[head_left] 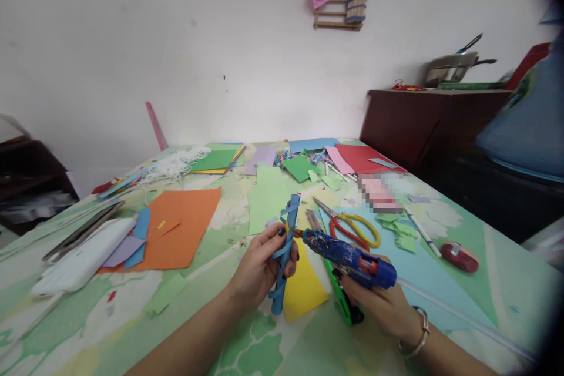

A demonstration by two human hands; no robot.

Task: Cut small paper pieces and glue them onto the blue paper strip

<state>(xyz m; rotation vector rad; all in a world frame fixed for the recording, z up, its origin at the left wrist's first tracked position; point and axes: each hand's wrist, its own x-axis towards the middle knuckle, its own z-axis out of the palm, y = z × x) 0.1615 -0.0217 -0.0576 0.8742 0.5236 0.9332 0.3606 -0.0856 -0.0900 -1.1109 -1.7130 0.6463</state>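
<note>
My left hand (264, 261) pinches a rolled blue paper tube (286, 258), held nearly upright with a narrow blue strip spiralling round it. In my right hand (379, 299) is a blue hot glue gun (348, 255), its nozzle pointing left and touching or almost touching the tube; a long clear glue stick (462, 317) trails from its back. Below the glue gun lies a green utility knife (341, 294), partly covered by my right hand. Yellow paper (304, 285) lies behind the tube, and scissors (352, 226) with red and yellow handles rest just beyond the gun.
Orange paper (189, 229), a white power bank (83, 255) and white string (176, 164) are on the left. Light blue paper (432, 282), a white pen (423, 232) and a dark red object (459, 257) lie right. A brown cabinet (405, 123) stands behind the table's right side.
</note>
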